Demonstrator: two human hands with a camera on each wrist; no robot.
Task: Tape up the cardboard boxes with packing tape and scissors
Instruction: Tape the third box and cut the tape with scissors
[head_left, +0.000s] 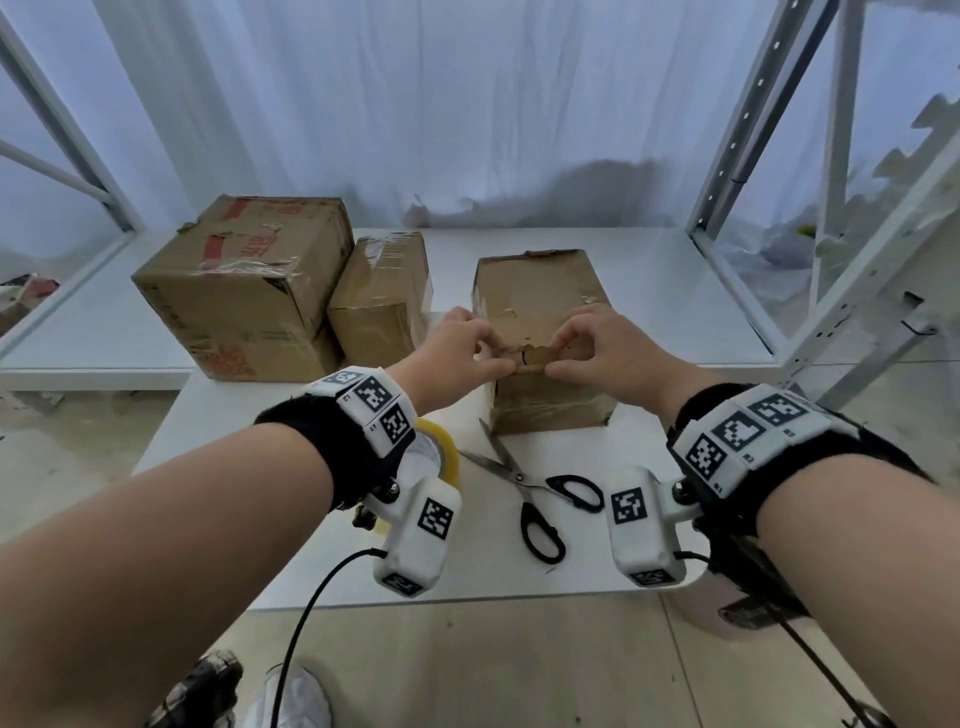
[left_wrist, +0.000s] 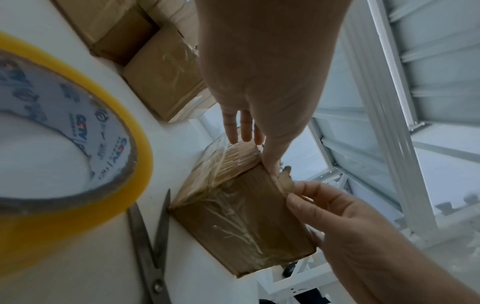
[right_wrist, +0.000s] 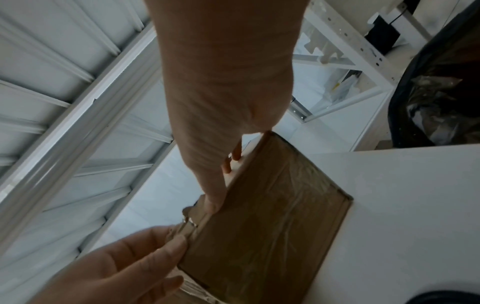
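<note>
Cardboard box (head_left: 540, 317) stands on the white table (head_left: 675, 519) right in front of me, its brown top scuffed and torn, its near face and left side wrapped in wrinkled clear tape. At the near top edge a ragged torn flap (head_left: 535, 356) sticks up. My left hand (head_left: 457, 348) pinches that flap between thumb and curled fingers, and my right hand (head_left: 602, 348) pinches it from the other side in the same way, so both hands meet at the edge.

Just beside the box, nearer to me, lie the scissors (head_left: 524, 483), blades apart, black handles toward me. The roll of packing tape (left_wrist: 64, 144), yellowish with a printed white core, sits to their left under my left wrist; the core's print is too blurred to read.

To the left are 2 more boxes: a large box (head_left: 244, 280) with red printed characters I cannot read, and a smaller taped box (head_left: 382, 296) leaning against it.
</note>
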